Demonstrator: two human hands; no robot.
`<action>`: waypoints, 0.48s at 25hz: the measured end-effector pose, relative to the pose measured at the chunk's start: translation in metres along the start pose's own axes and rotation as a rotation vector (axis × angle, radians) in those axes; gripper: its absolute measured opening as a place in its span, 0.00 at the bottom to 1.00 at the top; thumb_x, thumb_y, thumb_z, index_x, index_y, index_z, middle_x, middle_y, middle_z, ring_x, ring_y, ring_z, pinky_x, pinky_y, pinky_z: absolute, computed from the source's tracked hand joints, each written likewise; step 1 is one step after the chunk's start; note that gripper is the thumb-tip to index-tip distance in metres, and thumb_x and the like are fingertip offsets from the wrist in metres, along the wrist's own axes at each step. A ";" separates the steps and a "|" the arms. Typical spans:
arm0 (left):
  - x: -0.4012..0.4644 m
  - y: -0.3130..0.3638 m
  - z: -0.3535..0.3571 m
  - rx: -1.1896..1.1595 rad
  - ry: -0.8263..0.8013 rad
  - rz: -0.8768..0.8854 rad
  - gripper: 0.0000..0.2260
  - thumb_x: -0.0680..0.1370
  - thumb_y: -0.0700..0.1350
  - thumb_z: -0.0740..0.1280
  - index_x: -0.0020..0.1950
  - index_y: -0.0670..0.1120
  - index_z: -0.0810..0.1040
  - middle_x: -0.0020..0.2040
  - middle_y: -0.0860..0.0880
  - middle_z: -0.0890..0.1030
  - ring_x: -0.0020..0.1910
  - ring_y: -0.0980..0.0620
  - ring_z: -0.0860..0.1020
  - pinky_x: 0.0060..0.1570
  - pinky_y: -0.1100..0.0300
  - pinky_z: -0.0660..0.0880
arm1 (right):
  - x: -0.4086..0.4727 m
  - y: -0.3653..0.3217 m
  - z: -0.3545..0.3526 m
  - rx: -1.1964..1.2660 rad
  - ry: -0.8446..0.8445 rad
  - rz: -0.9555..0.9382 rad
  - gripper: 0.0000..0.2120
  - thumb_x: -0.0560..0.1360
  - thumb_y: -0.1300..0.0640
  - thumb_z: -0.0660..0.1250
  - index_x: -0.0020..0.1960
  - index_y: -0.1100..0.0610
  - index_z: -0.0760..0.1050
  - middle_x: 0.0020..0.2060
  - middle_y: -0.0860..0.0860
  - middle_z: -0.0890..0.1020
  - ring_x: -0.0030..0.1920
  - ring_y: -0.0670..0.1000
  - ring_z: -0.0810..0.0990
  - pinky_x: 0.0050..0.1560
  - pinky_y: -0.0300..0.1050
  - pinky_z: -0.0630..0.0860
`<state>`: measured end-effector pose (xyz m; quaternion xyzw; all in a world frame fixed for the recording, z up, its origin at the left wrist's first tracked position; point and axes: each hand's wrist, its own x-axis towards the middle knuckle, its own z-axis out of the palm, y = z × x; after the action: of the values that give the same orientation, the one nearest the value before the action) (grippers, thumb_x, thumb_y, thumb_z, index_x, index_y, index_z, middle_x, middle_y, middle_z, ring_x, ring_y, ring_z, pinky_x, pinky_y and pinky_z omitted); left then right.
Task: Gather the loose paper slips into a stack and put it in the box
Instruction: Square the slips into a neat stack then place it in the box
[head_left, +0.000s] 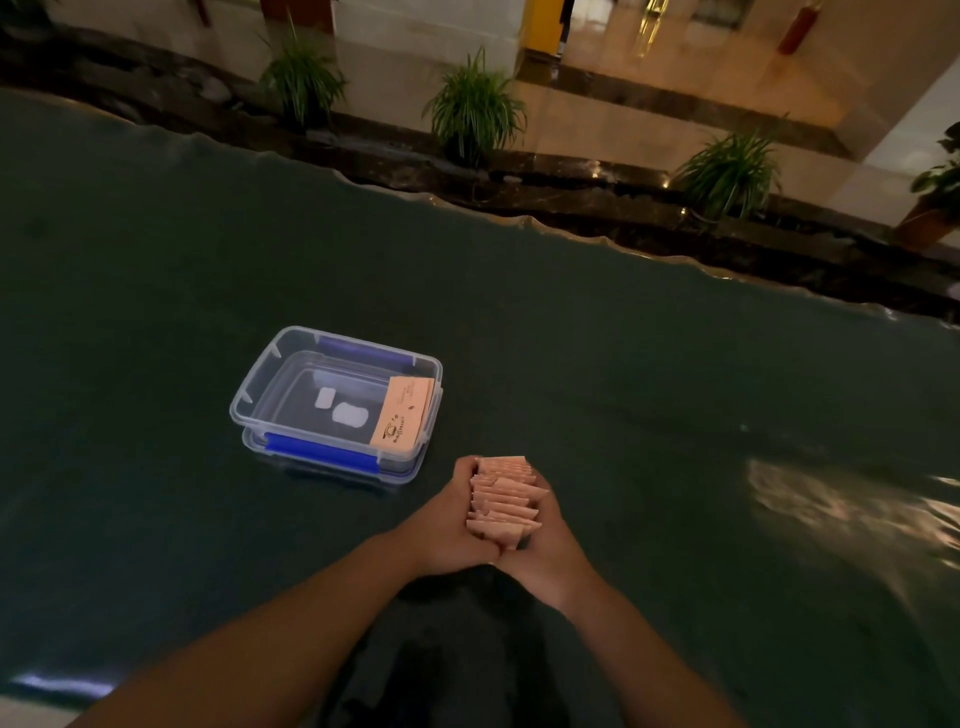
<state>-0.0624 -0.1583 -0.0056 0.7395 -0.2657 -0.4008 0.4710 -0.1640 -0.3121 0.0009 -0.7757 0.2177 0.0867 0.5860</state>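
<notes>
A row of several pink paper slips (503, 501) stands on edge on the dark table, pressed between both palms. My left hand (451, 525) cups the row's left side and my right hand (550, 545) its right side; the thumbs meet at the near end. A clear plastic box (260, 384) with blue latches sits open to the upper left of my hands, a short gap away. One pink slip (402, 410) with dark print leans inside the box against its right wall.
The dark glossy table (649, 415) stretches wide around the box, its far edge running diagonally. Beyond it stand several potted plants (475, 111) on a dark ledge. A bright light reflection (831, 499) lies on the table at the right.
</notes>
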 end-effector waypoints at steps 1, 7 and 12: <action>-0.001 -0.002 0.000 0.010 -0.003 0.000 0.46 0.69 0.46 0.81 0.76 0.61 0.54 0.63 0.60 0.80 0.63 0.63 0.80 0.63 0.63 0.78 | -0.001 0.001 0.003 -0.008 -0.003 0.001 0.51 0.68 0.68 0.81 0.82 0.53 0.56 0.69 0.49 0.78 0.65 0.42 0.82 0.71 0.45 0.77; -0.005 -0.020 -0.002 0.129 -0.071 -0.010 0.66 0.65 0.56 0.83 0.81 0.60 0.31 0.72 0.65 0.67 0.71 0.69 0.67 0.70 0.67 0.59 | -0.009 -0.004 0.007 -0.139 -0.076 0.024 0.64 0.64 0.58 0.81 0.86 0.47 0.42 0.79 0.49 0.64 0.73 0.43 0.74 0.77 0.47 0.70; -0.006 -0.016 0.000 0.162 0.028 -0.015 0.41 0.71 0.55 0.79 0.70 0.73 0.53 0.65 0.66 0.72 0.63 0.72 0.73 0.75 0.52 0.70 | -0.002 -0.010 0.017 -0.176 -0.029 0.020 0.57 0.68 0.60 0.80 0.85 0.49 0.46 0.76 0.49 0.64 0.66 0.43 0.76 0.74 0.45 0.71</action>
<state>-0.0656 -0.1478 -0.0179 0.7827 -0.2854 -0.3711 0.4102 -0.1598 -0.2934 0.0051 -0.8205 0.2085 0.1227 0.5179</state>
